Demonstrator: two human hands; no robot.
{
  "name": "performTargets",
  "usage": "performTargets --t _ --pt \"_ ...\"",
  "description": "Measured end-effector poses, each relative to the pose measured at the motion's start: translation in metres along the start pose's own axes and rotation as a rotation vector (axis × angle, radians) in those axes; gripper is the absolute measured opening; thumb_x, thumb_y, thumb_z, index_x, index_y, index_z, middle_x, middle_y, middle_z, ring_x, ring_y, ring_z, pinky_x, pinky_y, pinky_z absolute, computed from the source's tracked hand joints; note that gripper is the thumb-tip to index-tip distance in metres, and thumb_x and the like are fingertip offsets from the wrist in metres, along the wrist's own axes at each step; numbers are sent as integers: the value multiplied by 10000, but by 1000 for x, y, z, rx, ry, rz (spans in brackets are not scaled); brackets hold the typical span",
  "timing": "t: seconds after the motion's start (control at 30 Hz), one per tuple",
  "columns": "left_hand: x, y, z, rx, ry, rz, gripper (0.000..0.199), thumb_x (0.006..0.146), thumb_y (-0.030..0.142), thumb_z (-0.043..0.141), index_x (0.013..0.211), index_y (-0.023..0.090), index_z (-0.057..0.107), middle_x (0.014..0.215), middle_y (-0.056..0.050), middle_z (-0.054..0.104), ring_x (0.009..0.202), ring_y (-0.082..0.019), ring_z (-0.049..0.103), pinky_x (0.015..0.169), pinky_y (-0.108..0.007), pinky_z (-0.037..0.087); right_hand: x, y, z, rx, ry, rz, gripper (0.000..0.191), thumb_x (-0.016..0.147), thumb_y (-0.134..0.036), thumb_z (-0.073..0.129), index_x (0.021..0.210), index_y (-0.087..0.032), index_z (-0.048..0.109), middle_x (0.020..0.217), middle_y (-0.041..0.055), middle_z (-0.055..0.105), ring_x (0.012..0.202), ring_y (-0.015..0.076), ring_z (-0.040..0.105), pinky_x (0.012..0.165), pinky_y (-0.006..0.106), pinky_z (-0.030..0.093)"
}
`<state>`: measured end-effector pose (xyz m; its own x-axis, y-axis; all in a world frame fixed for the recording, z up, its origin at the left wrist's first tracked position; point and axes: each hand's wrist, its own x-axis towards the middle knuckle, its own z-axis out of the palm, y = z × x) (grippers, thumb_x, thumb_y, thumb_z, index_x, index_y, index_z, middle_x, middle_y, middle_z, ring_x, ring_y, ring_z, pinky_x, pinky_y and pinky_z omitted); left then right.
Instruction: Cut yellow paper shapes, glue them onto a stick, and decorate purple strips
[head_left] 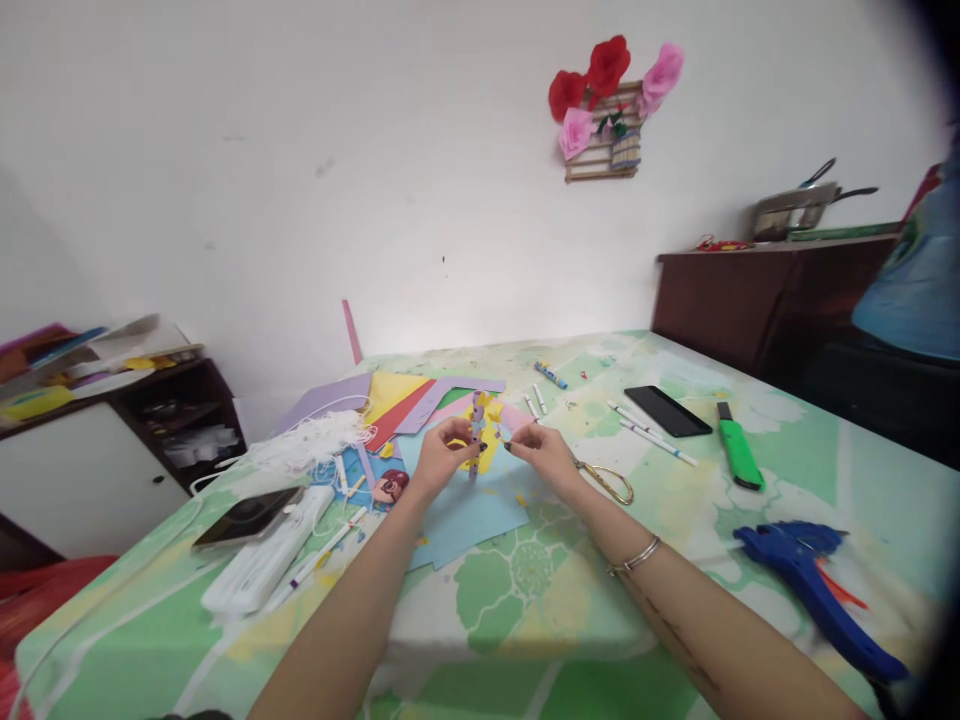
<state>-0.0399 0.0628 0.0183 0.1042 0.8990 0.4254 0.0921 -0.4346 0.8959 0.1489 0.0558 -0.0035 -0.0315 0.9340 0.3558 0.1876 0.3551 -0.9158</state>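
Observation:
At the middle of the head view, my left hand [444,456] is closed around a narrow purple patterned strip [475,462] that stands upright. Small yellow paper pieces [491,408] show at the strip's upper right side. My right hand [541,452] is just to the right of the strip, its thumb and forefinger pinched together; whatever lies between them is too small to make out. Below both hands lies a light blue paper sheet [472,520]. Gold-handled scissors [611,483] lie partly hidden beside my right wrist.
Coloured papers [405,400], white string [319,440], a phone [247,517] and a white power strip [266,555] lie left. To the right are a black phone [667,411], markers [656,440], a green cutter [739,450] and a blue glue gun [817,590].

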Motion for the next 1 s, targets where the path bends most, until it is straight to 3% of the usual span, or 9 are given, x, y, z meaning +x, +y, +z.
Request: performTargets --t 0.23,0.33,0.43,0.5,0.57,0.63,0.73,0.83,1.0 --pt "5 2 -12 88 123 14 341 522 288 759 809 181 607 684 18 588 644 -128 580 622 -268 489 -18 -30 -14 -49 175 -46 274 814 -382 478 704 -171 616 618 28 585 626 157 541 618 266 404" --pt "9 2 -21 116 178 19 365 524 291 751 841 181 608 704 10 596 656 -142 587 615 -280 487 -55 -51 -27 -145 246 -95 217 817 -295 457 825 -177 638 725 44 647 714 180 588 676 277 423" --pt "16 7 -27 157 207 23 345 508 263 752 813 169 622 688 3 606 643 -148 585 612 -285 478 -107 -64 -52 -427 271 -243 220 825 -271 456 885 -188 650 863 64 672 812 199 603 731 297 432" --pt "23 13 -29 184 225 30 305 506 243 748 774 163 625 675 1 611 631 -146 579 616 -283 471 -139 -65 -76 -661 438 -284 227 827 -291 458 852 -190 660 810 68 672 791 213 601 748 326 426" --pt "32 22 -28 200 237 39 279 508 229 746 750 160 626 676 -1 617 635 -145 579 622 -279 467 -163 -60 -103 -892 640 -219 261 815 -342 461 834 -181 666 806 91 672 786 242 597 758 366 428" --pt "43 30 -23 199 212 41 280 506 218 750 754 157 633 684 -4 627 644 -148 587 618 -275 471 -178 -50 -130 -1101 771 -42 361 797 -431 446 872 -153 664 855 144 657 861 312 581 802 444 416" --pt "62 39 -11 180 136 26 260 525 201 754 753 148 639 672 -8 629 635 -151 595 598 -272 481 -190 -32 -162 -1240 841 278 525 745 -557 458 1016 -141 627 958 208 630 904 396 560 741 516 420" --pt "86 38 8 171 66 4 220 611 202 751 781 131 631 700 -10 625 641 -135 592 604 -271 493 -198 -15 -179 -1210 829 374 601 703 -594 476 1060 -124 590 966 223 626 907 412 561 706 504 438" --pt "132 12 50 154 -34 -55 230 863 314 558 998 129 582 943 -43 615 787 -137 602 694 -321 524 -207 5 -189 -944 777 411 447 661 -568 542 854 -168 600 789 118 668 766 317 628 651 409 467"
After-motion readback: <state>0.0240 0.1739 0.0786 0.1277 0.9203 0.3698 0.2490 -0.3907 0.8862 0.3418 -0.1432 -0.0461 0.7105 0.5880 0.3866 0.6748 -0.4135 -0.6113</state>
